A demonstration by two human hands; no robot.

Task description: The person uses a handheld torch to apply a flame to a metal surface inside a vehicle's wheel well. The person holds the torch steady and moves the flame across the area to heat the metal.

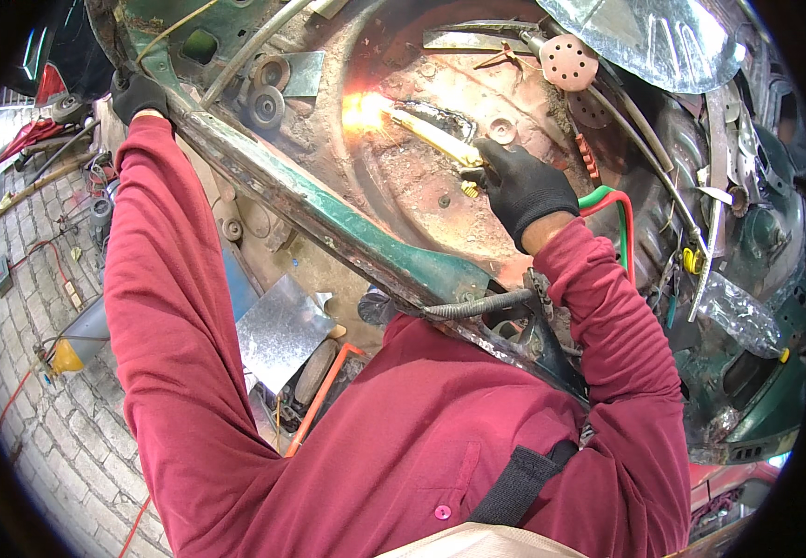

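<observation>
My right hand point(524, 184), in a black glove, is closed around the rear of a gas torch point(435, 138). A bright orange-white flame glows at the torch's tip against the rusty metal floor pan point(477, 209) of a car body. Beside the torch is a dark, jagged patch point(440, 116) in that pan. Red and green hoses point(621, 209) run behind my right wrist. My left hand point(139, 98), also gloved in black, is wrapped on the green body frame point(366, 223) at the upper left; its fingertips are partly hidden.
Abrasive discs point(568, 63), round metal pieces point(268, 104) and a red strip point(587, 160) lie in the car body. A clear plastic bottle point(738, 314) rests at the right. Sheet metal point(280, 333) and an orange-edged frame point(324, 400) are below the green frame. Cables cross the brick paving point(59, 446).
</observation>
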